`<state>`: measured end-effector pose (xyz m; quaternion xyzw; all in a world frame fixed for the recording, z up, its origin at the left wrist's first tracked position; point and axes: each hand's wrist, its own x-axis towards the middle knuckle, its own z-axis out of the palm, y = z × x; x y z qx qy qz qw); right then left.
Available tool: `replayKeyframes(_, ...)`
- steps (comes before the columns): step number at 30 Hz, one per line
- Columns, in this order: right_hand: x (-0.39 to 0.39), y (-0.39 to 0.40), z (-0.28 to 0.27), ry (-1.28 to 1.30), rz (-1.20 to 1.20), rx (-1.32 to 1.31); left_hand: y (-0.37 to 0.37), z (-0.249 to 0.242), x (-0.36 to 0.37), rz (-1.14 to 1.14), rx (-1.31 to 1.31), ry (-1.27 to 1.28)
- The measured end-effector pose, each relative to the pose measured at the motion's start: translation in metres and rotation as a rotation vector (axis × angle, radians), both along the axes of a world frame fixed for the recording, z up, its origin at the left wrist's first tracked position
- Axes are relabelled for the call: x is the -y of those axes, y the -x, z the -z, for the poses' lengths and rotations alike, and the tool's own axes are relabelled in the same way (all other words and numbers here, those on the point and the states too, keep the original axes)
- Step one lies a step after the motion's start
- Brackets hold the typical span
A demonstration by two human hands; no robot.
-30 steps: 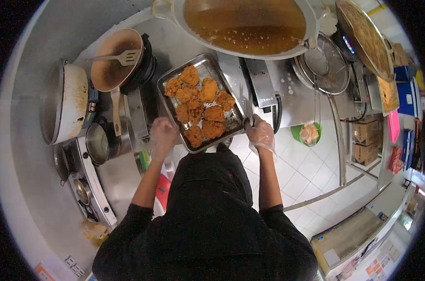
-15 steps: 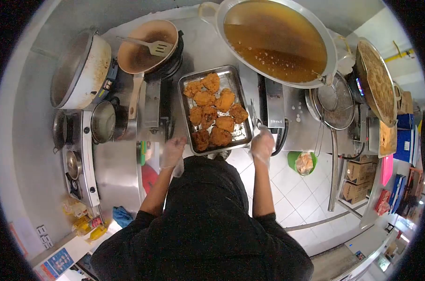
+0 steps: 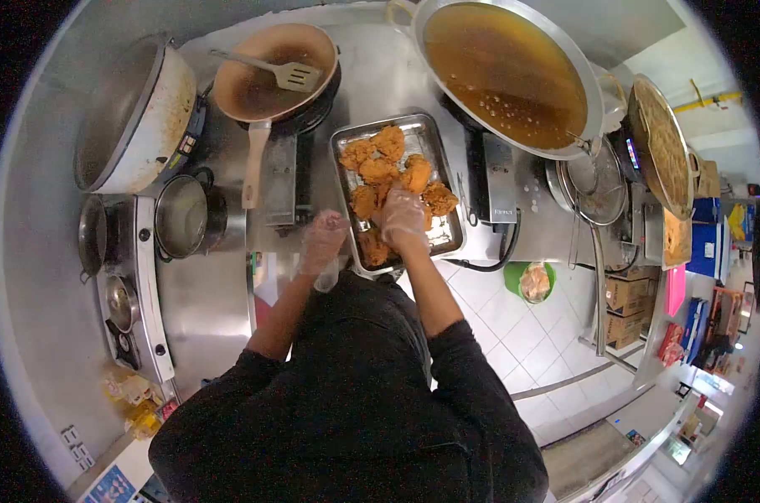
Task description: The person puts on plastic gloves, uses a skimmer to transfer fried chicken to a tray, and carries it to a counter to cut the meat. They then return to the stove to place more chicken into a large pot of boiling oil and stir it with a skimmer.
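Note:
A metal tray [image 3: 454,222] holds several browned, crusted fried chicken pieces [image 3: 377,170]. My right hand [image 3: 403,218], in a clear plastic glove, is inside the tray with its fingers closed on a chicken piece that the hand mostly hides. Beside the tray's left edge, my left hand [image 3: 323,241] is also gloved. Its fingers are curled together with nothing visible in them.
A large pan of oil [image 3: 506,75] stands at the back right. A pan [image 3: 267,71] with a slotted spatula [image 3: 296,77] is at the back left. Strainers [image 3: 598,189] lie to the right. A green bin [image 3: 514,277] is on the tiled floor.
My right hand has moved left from beside the tray onto the chicken. My left hand has risen slightly and its fingers are curled. The view has shifted a little.

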<state>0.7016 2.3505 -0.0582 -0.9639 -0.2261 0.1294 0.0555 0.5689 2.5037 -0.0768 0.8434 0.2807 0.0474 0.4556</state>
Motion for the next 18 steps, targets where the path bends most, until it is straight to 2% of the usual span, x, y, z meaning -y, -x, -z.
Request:
replayKeyframes(1, -0.011, -0.011, -0.002, 0.072, -0.026, -0.125, 0.005, 0.020, -0.007, -0.031, -0.070, 0.036)
replayKeyframes(3, -0.027, -0.030, -0.047, 0.235, -0.084, -0.388, 0.023, 0.057, -0.023, 0.029, 0.126, 0.159)
replayKeyframes(4, -0.024, -0.033, -0.025, 0.201, 0.002, -0.387, 0.038, 0.069, -0.027, 0.052, 0.219, 0.228)
replayKeyframes(7, -0.026, -0.056, -0.008, 0.175, -0.017, -0.466, 0.063, 0.072, -0.044, 0.031, 0.177, 0.276)
replayKeyframes(8, -0.024, -0.058, -0.009, 0.111, 0.004, -0.501, 0.069, 0.078, -0.049, -0.009, 0.020, 0.201)
replayKeyframes(11, -0.004, -0.058, -0.010, -0.166, 0.064, -0.528, 0.080, 0.060, -0.059, -0.088, -0.001, 0.493)
replayKeyframes(14, 0.041, -0.071, 0.031, -0.605, 0.250, -1.007, 0.080, 0.013, -0.070, -0.099, -0.111, 0.498)
replayKeyframes(17, 0.030, -0.043, -0.029, -0.930, 0.496, -1.173, 0.086, 0.047, -0.078, -0.091, -0.116, 0.536)
replayKeyframes(18, 0.027, -0.038, -0.027, -0.773, 0.600, -0.911, 0.082, 0.029, -0.078, -0.086, -0.127, 0.520)
